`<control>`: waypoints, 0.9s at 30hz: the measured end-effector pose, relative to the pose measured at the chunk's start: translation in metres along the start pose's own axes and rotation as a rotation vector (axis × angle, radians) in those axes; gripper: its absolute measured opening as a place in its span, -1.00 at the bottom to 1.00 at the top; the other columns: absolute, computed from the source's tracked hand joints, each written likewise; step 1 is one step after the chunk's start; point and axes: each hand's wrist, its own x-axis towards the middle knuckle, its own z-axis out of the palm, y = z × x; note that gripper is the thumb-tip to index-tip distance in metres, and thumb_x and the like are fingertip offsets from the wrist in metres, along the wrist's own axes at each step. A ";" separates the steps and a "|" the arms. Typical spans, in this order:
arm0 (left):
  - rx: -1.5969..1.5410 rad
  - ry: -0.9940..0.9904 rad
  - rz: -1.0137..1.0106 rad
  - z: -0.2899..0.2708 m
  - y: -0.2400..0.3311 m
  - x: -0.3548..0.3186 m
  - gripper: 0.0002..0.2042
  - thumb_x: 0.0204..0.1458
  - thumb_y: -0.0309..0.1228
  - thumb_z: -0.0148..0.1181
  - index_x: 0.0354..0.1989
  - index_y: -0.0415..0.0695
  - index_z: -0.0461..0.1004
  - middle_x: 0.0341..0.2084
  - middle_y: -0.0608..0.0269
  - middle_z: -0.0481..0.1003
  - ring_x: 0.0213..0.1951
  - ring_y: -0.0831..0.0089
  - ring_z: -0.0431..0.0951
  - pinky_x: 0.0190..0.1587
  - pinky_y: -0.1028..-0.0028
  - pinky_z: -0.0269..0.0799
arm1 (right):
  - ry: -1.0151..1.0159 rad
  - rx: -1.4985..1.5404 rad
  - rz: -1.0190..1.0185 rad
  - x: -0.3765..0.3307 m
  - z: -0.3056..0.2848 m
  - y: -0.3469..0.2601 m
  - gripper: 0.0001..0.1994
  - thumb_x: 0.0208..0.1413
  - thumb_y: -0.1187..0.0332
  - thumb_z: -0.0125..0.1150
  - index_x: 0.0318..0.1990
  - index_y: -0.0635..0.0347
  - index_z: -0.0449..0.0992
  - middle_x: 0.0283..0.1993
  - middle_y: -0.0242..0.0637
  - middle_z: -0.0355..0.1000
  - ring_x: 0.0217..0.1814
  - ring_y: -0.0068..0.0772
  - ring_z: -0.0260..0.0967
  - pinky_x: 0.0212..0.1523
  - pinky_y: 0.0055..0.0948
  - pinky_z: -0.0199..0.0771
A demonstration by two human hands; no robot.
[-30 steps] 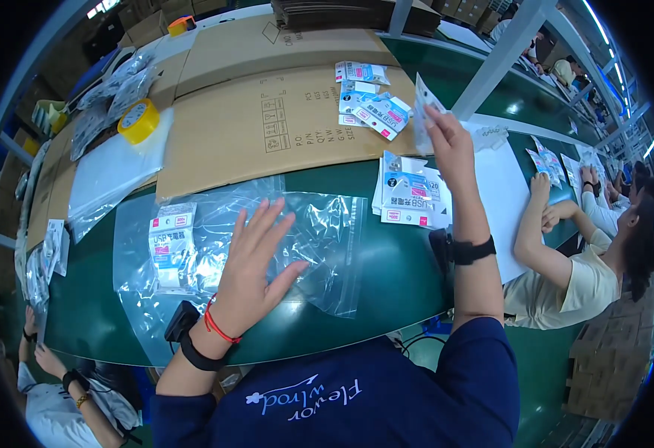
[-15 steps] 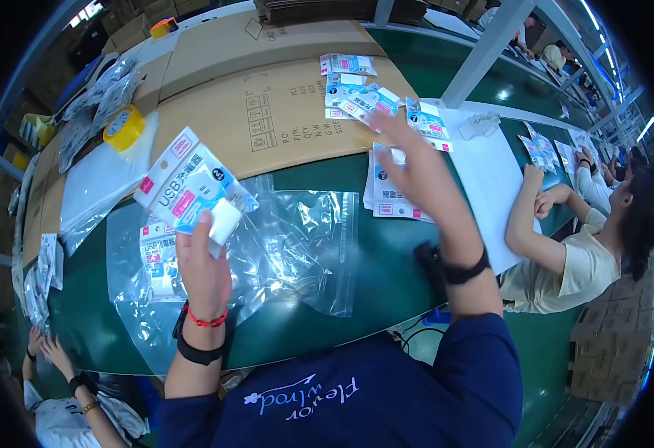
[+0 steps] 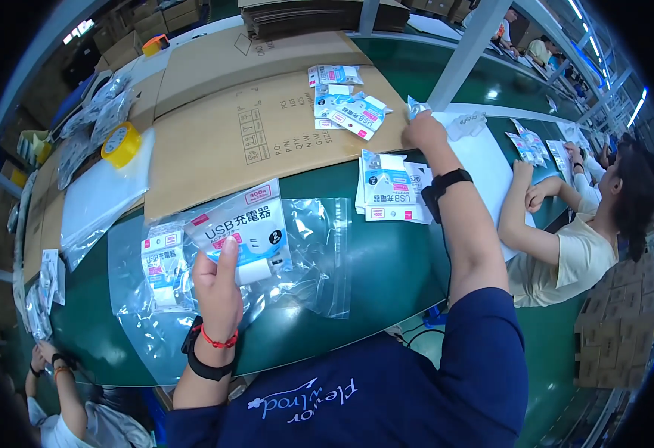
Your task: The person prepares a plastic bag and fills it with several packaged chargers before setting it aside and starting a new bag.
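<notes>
We are gripping a flat charger package (image 3: 248,228) in our left hand (image 3: 218,287), left of the frame's middle, with the thumb pressing on its printed front. The package is facing us and tilting: its card end is pointing up and slightly left, and the end with the white charger is pointing down and slightly right. We are reading that card-to-charger line as its long axis, though the slant is making the sides look nearly equal.

Our right hand (image 3: 425,133) is reaching to the upper right of centre, its fingers curling at a second package (image 3: 416,108); the hand is hiding most of it, so we cannot tell whether we are gripping it.

Beneath our held package, a clear bag (image 3: 319,250) is lying on the green table (image 3: 386,261). A third package (image 3: 164,265) is resting on the bag's left part, its long axis running nearly up and down the frame, charger end toward the bottom. Right of centre, a stack of packages (image 3: 392,187) is lying with its charger end pointing toward the top. Above it, a loose pile of packages (image 3: 358,116) is overlapping on the cardboard (image 3: 192,149).
</notes>
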 end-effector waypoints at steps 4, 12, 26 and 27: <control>-0.011 0.051 0.024 -0.005 0.013 -0.003 -0.79 0.18 -0.42 0.04 -0.07 -0.23 0.42 -0.16 0.25 0.48 -0.11 0.58 0.44 -0.01 0.52 0.32 | 0.007 0.311 0.011 0.002 -0.024 0.025 -0.45 0.02 0.20 0.11 0.09 0.43 0.26 -0.05 0.13 0.43 -0.01 -0.06 0.44 -0.01 -0.28 0.43; 0.040 -0.087 0.043 -0.002 0.022 0.013 -0.77 0.17 -0.43 0.05 -0.04 -0.25 0.39 -0.16 0.24 0.48 -0.13 0.59 0.45 -0.04 0.54 0.33 | -0.411 1.819 -0.423 -0.122 -0.074 -0.027 -0.50 0.04 0.39 0.16 0.14 0.35 0.23 0.11 -0.12 0.34 0.12 -0.27 0.35 0.15 -0.31 0.36; 0.149 -0.173 -0.047 0.033 -0.007 0.018 -0.66 0.11 -0.43 0.15 0.04 -0.27 0.32 -0.12 0.24 0.45 -0.11 0.62 0.43 -0.09 0.59 0.36 | -0.856 1.830 -0.560 -0.237 -0.045 -0.109 -0.35 0.16 0.28 0.12 0.33 0.24 -0.01 0.22 -0.19 0.23 0.22 -0.37 0.22 0.23 -0.36 0.17; 0.154 -0.172 -0.051 0.033 -0.007 0.017 -0.66 0.11 -0.43 0.15 0.04 -0.27 0.32 -0.12 0.24 0.45 -0.11 0.62 0.43 -0.09 0.59 0.36 | -0.860 1.834 -0.557 -0.238 -0.043 -0.110 -0.35 0.16 0.28 0.12 0.33 0.24 -0.01 0.22 -0.19 0.23 0.22 -0.37 0.22 0.23 -0.36 0.17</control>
